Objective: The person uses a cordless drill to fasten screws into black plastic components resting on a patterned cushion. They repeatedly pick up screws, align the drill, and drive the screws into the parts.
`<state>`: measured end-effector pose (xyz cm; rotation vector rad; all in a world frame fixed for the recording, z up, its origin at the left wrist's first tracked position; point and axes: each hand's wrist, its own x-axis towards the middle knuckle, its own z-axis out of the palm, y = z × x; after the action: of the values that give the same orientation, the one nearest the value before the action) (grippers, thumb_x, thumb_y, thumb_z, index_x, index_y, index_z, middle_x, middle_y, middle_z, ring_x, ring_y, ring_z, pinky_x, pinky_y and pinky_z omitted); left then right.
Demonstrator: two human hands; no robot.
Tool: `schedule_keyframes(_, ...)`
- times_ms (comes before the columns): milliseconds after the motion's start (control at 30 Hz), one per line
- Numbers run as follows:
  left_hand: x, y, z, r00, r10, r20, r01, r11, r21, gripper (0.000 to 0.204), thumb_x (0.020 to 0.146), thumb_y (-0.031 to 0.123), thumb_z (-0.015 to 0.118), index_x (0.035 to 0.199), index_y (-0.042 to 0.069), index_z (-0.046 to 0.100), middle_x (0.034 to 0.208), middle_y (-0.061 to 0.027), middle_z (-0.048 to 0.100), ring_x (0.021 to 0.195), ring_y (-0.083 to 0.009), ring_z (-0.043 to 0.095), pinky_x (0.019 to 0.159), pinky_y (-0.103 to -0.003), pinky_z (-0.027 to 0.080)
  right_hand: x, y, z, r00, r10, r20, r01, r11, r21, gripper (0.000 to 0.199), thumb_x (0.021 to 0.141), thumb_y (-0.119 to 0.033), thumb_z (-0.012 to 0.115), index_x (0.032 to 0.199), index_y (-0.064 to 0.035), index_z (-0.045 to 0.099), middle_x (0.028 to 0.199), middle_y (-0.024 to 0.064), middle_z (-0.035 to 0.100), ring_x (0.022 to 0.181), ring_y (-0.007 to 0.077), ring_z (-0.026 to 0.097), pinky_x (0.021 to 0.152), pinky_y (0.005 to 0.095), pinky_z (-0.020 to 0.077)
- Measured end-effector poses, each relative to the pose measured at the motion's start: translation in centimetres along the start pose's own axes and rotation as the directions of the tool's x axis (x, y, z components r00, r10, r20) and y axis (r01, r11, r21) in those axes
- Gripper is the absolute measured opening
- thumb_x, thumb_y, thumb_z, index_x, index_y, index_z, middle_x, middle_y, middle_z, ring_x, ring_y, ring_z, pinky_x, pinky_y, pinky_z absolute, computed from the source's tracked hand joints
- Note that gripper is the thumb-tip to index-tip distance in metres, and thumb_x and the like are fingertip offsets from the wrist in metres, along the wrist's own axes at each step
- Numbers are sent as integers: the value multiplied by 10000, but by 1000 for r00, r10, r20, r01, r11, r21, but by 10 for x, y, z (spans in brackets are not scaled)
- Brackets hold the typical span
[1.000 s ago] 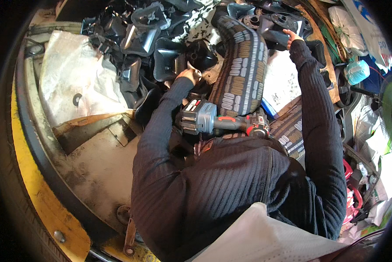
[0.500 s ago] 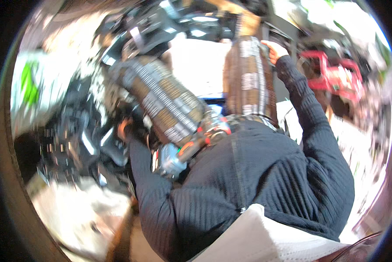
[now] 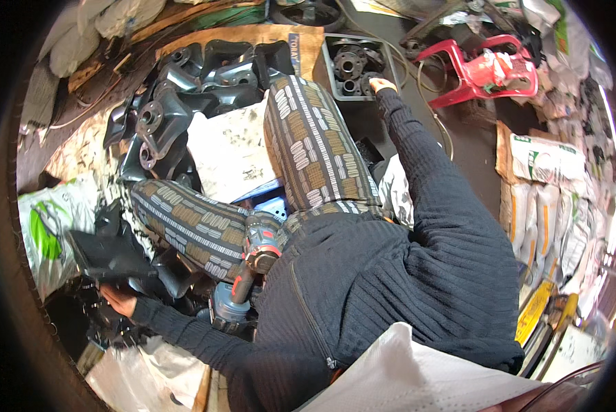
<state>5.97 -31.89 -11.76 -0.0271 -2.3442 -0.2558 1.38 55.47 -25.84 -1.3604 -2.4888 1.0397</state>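
My left hand (image 3: 119, 300) is at the left, its fingers closed at the lower edge of a black flared part (image 3: 109, 255) with a square rim. My right arm is stretched far forward. My right hand (image 3: 383, 85) is at the near right corner of a grey bin (image 3: 328, 51), with fingers curled; what they hold, if anything, is hidden. Inside the bin are several dark round flanged parts (image 3: 349, 65). Across my lap lies a cordless drill (image 3: 261, 250) with a blue battery, touched by neither hand.
Several black flared parts (image 3: 158, 117) are heaped beyond my legs, near a white sheet (image 3: 229, 151). A red plastic stool (image 3: 483, 72) lies at the far right, and filled sacks (image 3: 548, 161) are stacked at the right. A white-and-green bag (image 3: 57, 226) sits at the left.
My view has turned and is sharper now. My left hand has moved out leftward to the black flared part; my right hand has gone from beside my right leg to the grey bin.
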Motion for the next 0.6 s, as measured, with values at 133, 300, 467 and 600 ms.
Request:
schedule_keyframes(133,73,139,18,978,10,210,83,898,-432,220,817,84,602,993,-47,583,974,-150,589,808,-211,576,732,-299,463,14,-26,26,997,43,-65,-46,998,-39,546,645,-496,721,965,-58,665,1021,138,643,964,260,606,879,363,441)
schedule_keyframes(300,56,297,108,790,491,368,-234,795,-559,193,735,235,699,819,67,654,778,-106,571,667,-258,557,588,-336,452,13,-65,32,977,207,-58,-214,909,-357,787,554,-624,725,1022,2,629,1089,192,605,1025,314,580,894,391,437)
schedule_keyframes(467,9,329,138,521,423,741,-288,905,-315,263,810,364,579,839,108,633,797,-124,511,753,-293,572,635,-408,483,36,-66,43,967,254,-10,-230,858,-459,851,568,-667,675,1065,20,613,1109,184,599,1047,293,573,909,377,423)
schedule_keyframes(600,-7,321,139,549,413,727,-315,907,-278,261,815,355,575,895,111,620,815,-125,506,778,-289,570,655,-412,485,31,-60,10,992,45,114,3,920,-392,764,580,-660,653,994,-18,658,1027,148,641,975,274,600,865,361,435)
